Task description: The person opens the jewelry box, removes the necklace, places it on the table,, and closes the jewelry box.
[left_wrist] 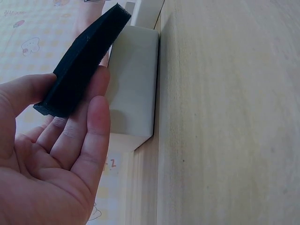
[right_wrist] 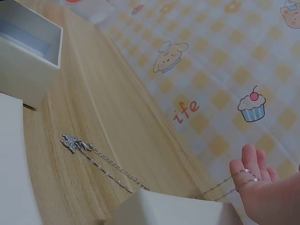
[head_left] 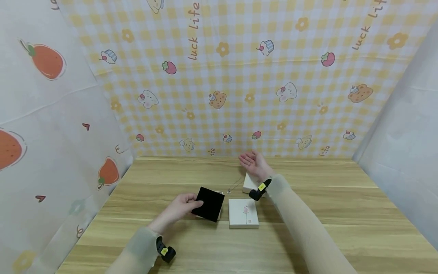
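Left grip (head_left: 181, 207) pinched the black pad (head_left: 209, 203) above the open box (right_wrist: 23, 77). Right grip (head_left: 254, 164), fingers extended, carried the looped necklace (right_wrist: 108, 172); its pendant (right_wrist: 71, 143) lay on the table (head_left: 342, 209). Apparent step: fitting necklace to pad. Next move likely called for raising the pendant clear.

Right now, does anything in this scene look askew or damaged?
Nothing looks damaged; only the black pad is askew: the left hand holds it tilted over the open white box, edges not aligned.
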`<state>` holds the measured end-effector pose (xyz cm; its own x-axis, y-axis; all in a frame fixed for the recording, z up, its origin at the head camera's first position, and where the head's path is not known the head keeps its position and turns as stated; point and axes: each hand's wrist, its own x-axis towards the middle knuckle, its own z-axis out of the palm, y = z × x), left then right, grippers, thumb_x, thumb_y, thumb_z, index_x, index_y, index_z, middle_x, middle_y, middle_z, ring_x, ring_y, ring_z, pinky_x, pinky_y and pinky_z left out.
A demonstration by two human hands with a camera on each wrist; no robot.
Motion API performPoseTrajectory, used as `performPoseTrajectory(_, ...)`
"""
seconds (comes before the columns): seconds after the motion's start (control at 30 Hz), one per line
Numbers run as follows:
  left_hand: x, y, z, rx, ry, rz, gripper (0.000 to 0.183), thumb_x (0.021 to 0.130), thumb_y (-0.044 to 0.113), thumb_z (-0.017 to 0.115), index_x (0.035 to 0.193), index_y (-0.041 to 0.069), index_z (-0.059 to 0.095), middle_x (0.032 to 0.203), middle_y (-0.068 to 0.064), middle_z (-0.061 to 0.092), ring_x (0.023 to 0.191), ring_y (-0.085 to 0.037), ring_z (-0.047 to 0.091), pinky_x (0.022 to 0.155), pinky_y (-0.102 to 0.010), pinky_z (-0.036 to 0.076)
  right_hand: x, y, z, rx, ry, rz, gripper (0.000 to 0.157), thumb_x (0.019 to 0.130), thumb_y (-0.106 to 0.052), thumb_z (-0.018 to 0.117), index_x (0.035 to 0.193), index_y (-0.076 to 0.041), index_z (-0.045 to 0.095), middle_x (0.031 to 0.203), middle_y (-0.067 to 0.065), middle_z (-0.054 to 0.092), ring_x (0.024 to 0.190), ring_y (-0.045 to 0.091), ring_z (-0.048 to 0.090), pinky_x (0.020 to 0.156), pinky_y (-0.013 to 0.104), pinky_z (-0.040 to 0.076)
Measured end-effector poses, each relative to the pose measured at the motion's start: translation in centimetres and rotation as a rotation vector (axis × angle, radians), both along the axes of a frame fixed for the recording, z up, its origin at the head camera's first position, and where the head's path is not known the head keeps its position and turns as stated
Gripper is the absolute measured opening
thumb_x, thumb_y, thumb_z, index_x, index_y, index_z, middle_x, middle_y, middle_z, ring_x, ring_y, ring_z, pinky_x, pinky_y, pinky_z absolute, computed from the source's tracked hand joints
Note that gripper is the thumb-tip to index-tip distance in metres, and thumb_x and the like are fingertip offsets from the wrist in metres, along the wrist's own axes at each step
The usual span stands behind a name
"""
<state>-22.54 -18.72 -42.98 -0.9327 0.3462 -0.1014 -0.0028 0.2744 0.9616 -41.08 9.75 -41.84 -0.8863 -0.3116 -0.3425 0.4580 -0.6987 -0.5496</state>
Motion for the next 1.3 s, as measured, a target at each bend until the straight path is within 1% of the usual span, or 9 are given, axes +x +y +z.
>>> performPoseTrajectory(0.13,-0.1,0.0,-0.1,-0.006,0.006,-0.005,0.022,0.097,0.020,0.059,0.087,0.001,0.055,0.070,0.002,0.051,0.075,-0.014,0.054,0.078,-0.043,0.056,0.1,0.3,0.0,-0.011,0.001,-0.008,0.054,0.107,-0.027,0.024,0.154,-0.003,0.009,0.158,0.017,0.017,0.143,0.028,0.024,0.115,0.036,0.020)
performPoseTrajectory(0.23,-0.2,0.1,-0.1,-0.004,0.009,-0.007,0.022,0.097,0.020,0.060,0.089,-0.001,0.056,0.071,0.001,0.054,0.071,-0.013,0.053,0.078,-0.044,0.056,0.2,0.4,0.1,-0.015,-0.003,-0.020,0.052,0.107,-0.023,0.023,0.153,-0.003,0.010,0.158,0.017,0.018,0.143,0.028,0.024,0.115,0.037,0.019)
performPoseTrajectory(0.33,-0.2,0.3,-0.1,-0.003,0.006,-0.006,0.023,0.097,0.020,0.060,0.090,-0.002,0.057,0.072,0.002,0.056,0.072,-0.013,0.054,0.078,-0.045,0.055,0.2,0.5,-0.1,-0.024,-0.009,-0.034,0.051,0.107,-0.021,0.022,0.153,-0.003,0.010,0.157,0.017,0.019,0.142,0.029,0.025,0.115,0.037,0.020)
performPoseTrajectory(0.43,-0.2,0.3,-0.2,0.006,0.004,-0.005,0.022,0.097,0.019,0.060,0.087,0.000,0.056,0.068,0.003,0.051,0.071,-0.013,0.053,0.078,-0.045,0.056,0.1,0.5,-0.4,-0.028,-0.025,-0.050,0.050,0.107,-0.021,0.021,0.153,-0.002,0.012,0.157,0.017,0.020,0.141,0.029,0.026,0.115,0.037,0.021)
performPoseTrajectory(0.67,0.0,0.2,-0.3,0.011,0.004,0.007,0.021,0.096,0.018,0.060,0.083,0.004,0.052,0.064,0.004,0.044,0.077,-0.014,0.053,0.079,-0.044,0.055,0.0,0.5,-0.9,-0.037,-0.037,-0.070,0.049,0.107,-0.020,0.022,0.152,-0.002,0.016,0.155,0.018,0.023,0.140,0.029,0.029,0.114,0.037,0.024)
performPoseTrajectory(0.8,-0.1,0.1,-0.3,0.015,0.004,0.010,0.020,0.096,0.018,0.060,0.084,0.004,0.052,0.064,0.005,0.042,0.078,-0.014,0.052,0.079,-0.044,0.055,0.1,0.6,-1.1,-0.043,-0.022,-0.055,0.049,0.107,-0.018,0.022,0.152,-0.001,0.016,0.155,0.018,0.023,0.140,0.030,0.029,0.113,0.037,0.025)
performPoseTrajectory(0.97,-0.2,0.0,-0.3,0.014,0.010,0.006,0.020,0.096,0.018,0.060,0.086,0.002,0.053,0.065,0.004,0.044,0.081,-0.014,0.054,0.079,-0.044,0.056,0.2,0.7,-1.4,-0.033,0.007,-0.009,0.050,0.107,-0.020,0.020,0.152,-0.001,0.014,0.156,0.018,0.021,0.141,0.029,0.027,0.113,0.036,0.026)
performPoseTrajectory(1.17,-0.2,0.0,-0.5,0.014,0.016,-0.004,0.019,0.097,0.017,0.060,0.087,0.001,0.055,0.065,0.004,0.045,0.080,-0.014,0.054,0.078,-0.044,0.056,0.4,0.9,-1.7,-0.012,0.018,0.013,0.049,0.107,-0.022,0.022,0.152,-0.001,0.018,0.155,0.017,0.024,0.139,0.029,0.031,0.112,0.036,0.028)
performPoseTrajectory(1.3,-0.3,-0.1,-0.6,0.006,0.018,-0.007,0.021,0.097,0.019,0.059,0.087,0.002,0.053,0.063,0.004,0.042,0.080,-0.014,0.054,0.078,-0.043,0.056,0.4,1.0,-1.8,0.001,0.052,0.041,0.050,0.107,-0.022,0.021,0.152,0.000,0.015,0.157,0.018,0.019,0.141,0.030,0.027,0.112,0.036,0.027)
